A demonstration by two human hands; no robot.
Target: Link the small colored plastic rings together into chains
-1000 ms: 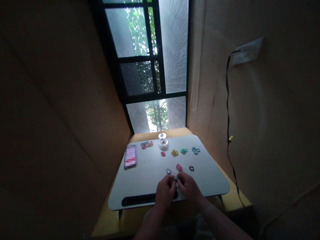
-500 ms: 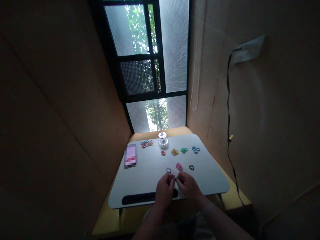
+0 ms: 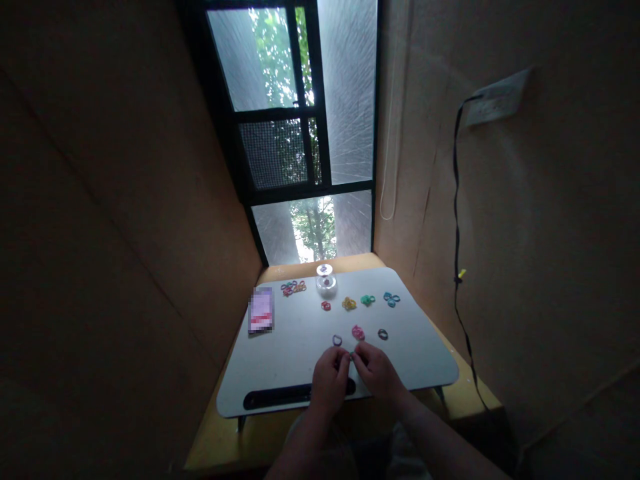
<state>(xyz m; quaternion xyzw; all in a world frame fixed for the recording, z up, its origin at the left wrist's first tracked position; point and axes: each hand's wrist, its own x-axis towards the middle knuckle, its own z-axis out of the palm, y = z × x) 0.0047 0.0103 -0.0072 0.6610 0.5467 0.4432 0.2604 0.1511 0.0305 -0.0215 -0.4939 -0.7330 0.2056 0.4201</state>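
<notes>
My left hand (image 3: 331, 375) and my right hand (image 3: 373, 368) meet over the near part of a white lap table (image 3: 280, 357). Fingertips of both are pinched on a small green item (image 3: 351, 355), mostly hidden between them. Just beyond my fingers lie a pale purple ring (image 3: 337, 340), a pink pile (image 3: 358, 332) and a dark ring (image 3: 383, 334). Farther back are red (image 3: 326, 306), yellow (image 3: 349, 303), green (image 3: 368, 301) and blue (image 3: 391, 299) piles of small rings.
A clear round container (image 3: 327, 283) stands at the table's back edge, with multicoloured rings (image 3: 293, 288) to its left. A blurred pink packet (image 3: 261, 311) lies at the left edge. A black slot (image 3: 277, 396) runs along the near edge. A cable (image 3: 457, 200) hangs at right.
The small green item shows a little less between my fingertips. My hands have hardly moved.
</notes>
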